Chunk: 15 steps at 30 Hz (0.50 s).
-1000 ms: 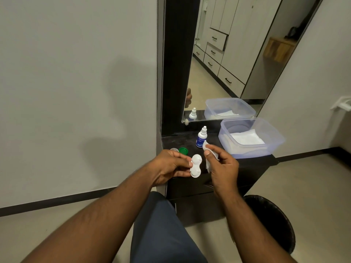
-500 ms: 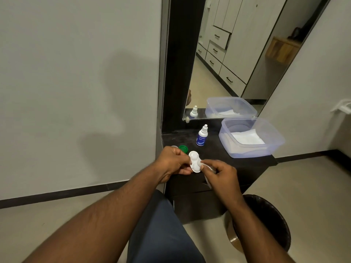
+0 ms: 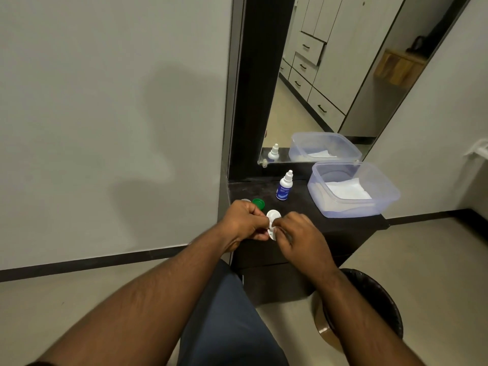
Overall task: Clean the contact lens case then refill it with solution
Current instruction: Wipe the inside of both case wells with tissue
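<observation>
At the centre of the frame the person's left hand (image 3: 244, 223) pinches the white contact lens case (image 3: 272, 222) by its left edge, fingers curled round it, holding it above the front of the dark counter (image 3: 303, 207). The right hand (image 3: 301, 235) has closed in against the case since a second ago, when it was held apart with a white wipe raised in its fingers; now its curled fingertips press into the lower well of the case, and only a sliver of white shows under them, so the wipe itself cannot be made out clearly. The case's upper well is visible; the lower one is mostly covered by the right hand.

Just above the left hand a green cap (image 3: 258, 203) lies on the counter, as before. The solution bottle (image 3: 284, 186) stands upright right of centre, with a clear plastic tub (image 3: 353, 191) holding white tissue to its right. A dark bin (image 3: 369, 307) sits at lower right.
</observation>
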{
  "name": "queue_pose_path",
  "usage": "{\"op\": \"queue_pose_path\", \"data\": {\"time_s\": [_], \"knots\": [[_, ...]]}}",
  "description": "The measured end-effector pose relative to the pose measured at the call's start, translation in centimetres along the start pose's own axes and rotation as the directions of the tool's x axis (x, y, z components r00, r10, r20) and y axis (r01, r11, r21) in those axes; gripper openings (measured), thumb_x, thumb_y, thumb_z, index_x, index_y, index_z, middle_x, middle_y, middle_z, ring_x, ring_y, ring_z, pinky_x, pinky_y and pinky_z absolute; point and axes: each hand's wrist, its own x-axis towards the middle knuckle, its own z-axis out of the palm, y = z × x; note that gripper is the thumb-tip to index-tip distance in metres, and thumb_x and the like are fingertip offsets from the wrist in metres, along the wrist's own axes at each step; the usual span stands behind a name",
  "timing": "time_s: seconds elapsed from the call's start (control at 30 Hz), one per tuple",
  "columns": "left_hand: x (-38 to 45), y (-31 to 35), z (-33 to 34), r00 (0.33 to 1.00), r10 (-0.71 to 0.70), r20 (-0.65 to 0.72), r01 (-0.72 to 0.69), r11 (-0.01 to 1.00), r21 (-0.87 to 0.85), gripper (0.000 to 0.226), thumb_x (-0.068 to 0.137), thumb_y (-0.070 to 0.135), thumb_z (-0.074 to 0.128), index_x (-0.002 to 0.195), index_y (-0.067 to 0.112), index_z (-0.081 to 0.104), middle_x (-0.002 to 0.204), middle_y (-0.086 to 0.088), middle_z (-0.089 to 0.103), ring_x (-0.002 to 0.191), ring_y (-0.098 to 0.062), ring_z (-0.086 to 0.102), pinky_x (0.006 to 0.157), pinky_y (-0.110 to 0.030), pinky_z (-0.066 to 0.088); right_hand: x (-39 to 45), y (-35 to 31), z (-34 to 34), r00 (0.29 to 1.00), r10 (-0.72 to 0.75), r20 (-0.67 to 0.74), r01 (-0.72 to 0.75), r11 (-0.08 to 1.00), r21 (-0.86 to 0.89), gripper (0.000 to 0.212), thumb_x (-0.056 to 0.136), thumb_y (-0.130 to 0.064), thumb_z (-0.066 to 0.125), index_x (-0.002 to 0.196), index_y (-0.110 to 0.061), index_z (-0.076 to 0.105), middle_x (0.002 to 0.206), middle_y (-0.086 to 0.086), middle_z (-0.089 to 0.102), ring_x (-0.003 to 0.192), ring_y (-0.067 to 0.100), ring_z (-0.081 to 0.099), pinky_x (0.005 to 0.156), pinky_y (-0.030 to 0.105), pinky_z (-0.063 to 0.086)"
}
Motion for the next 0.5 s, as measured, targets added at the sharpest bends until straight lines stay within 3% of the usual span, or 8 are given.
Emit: {"op": "queue_pose_path", "data": {"time_s": [0.1,0.2,0.33,0.43,0.5], "knots": [[0.0,0.1,-0.1,0.999,-0.032,0.012,0.032,0.999,-0.005,0.011,0.079,-0.007,0.068,0.074,0.002,0.066,0.077,-0.017,0.069,0.063,-0.02,0.07,0.067,-0.034,0.062,0.1,0.1,-0.4,0.999,0.038,-0.018,-0.037,0.999,0.025,0.023,0.085,-0.022,0.054,0.097,-0.01,0.069,0.088,0.006,0.062,0.08,0.02,0.054,0.066,0.029,0.043],[-0.1,0.3,-0.2,0.998,-0.045,0.038,0.045,0.999,-0.01,0.007,0.079,-0.005,0.069,0.076,0.001,0.067,0.076,-0.014,0.07,0.066,-0.02,0.07,0.066,-0.032,0.061,0.1,-0.1,-0.8,0.993,-0.07,0.09,0.069,0.997,0.017,0.023,0.084,-0.025,0.053,0.095,-0.013,0.07,0.087,0.005,0.061,0.08,0.02,0.053,0.064,0.031,0.045],[0.0,0.3,-0.2,0.998,-0.055,0.038,0.056,0.998,-0.015,0.008,0.08,-0.006,0.068,0.076,0.001,0.066,0.078,-0.018,0.07,0.065,-0.021,0.07,0.068,-0.034,0.062,0.6,0.3,-1.4,0.995,-0.065,0.072,0.065,0.998,-0.002,0.019,0.084,-0.022,0.056,0.093,-0.014,0.071,0.087,0.004,0.061,0.08,0.02,0.052,0.064,0.03,0.042],[-0.1,0.4,-0.2,0.997,-0.063,0.04,0.064,0.998,-0.01,0.004,0.081,-0.004,0.068,0.084,-0.003,0.066,0.076,-0.015,0.068,0.064,-0.019,0.069,0.062,-0.03,0.061,0.7,0.0,-1.4,0.972,-0.166,0.167,0.177,0.983,-0.052,0.02,0.085,-0.024,0.058,0.097,-0.015,0.07,0.087,0.003,0.061,0.079,0.018,0.052,0.063,0.028,0.043],[-0.1,0.5,-0.2,0.997,-0.07,0.036,0.07,0.997,-0.014,0.006,0.081,-0.006,0.067,0.087,-0.006,0.066,0.077,-0.016,0.068,0.063,-0.019,0.069,0.061,-0.029,0.061,0.9,0.2,-1.5,0.975,-0.164,0.148,0.178,0.98,-0.084,0.019,0.085,-0.024,0.058,0.096,-0.015,0.07,0.087,0.003,0.06,0.079,0.019,0.052,0.063,0.031,0.044]]}}
